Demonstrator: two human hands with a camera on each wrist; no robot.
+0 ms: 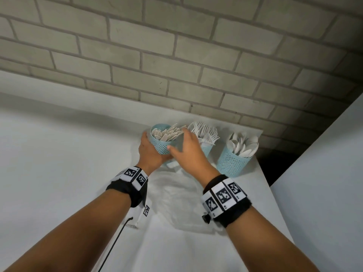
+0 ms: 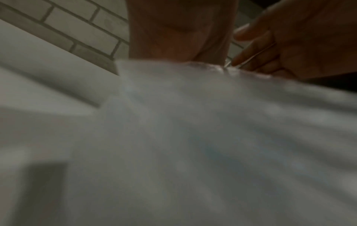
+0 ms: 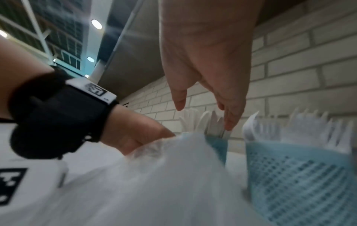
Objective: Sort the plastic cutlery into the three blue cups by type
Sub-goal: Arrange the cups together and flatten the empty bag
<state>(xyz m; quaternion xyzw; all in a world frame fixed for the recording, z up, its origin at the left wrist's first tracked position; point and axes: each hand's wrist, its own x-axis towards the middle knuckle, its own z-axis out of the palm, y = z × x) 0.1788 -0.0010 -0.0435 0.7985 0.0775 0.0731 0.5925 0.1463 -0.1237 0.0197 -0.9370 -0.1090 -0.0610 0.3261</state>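
Note:
Three blue mesh cups stand near the table's back right corner. My left hand (image 1: 150, 153) grips the left cup (image 1: 162, 145), which holds white knives (image 1: 169, 132). My right hand (image 1: 188, 144) reaches over that cup with straight fingers and the thumb held apart. Its fingertips (image 3: 230, 125) touch the knife tops (image 3: 212, 120). It largely hides the middle cup of forks (image 1: 206, 132), seen closer as the fork cup (image 3: 299, 175). The right cup (image 1: 232, 161) holds spoons. In the left wrist view my palm (image 2: 179, 30) and the right hand (image 2: 299, 38) show above a blurred bag.
A crumpled clear plastic bag (image 1: 176, 195) lies on the white table (image 1: 59, 154) under my wrists. A brick wall (image 1: 176, 55) runs close behind the cups. The table's right edge (image 1: 269, 185) drops into a dark gap beside a white panel (image 1: 324, 163). A black cable (image 1: 117, 238) trails at front left.

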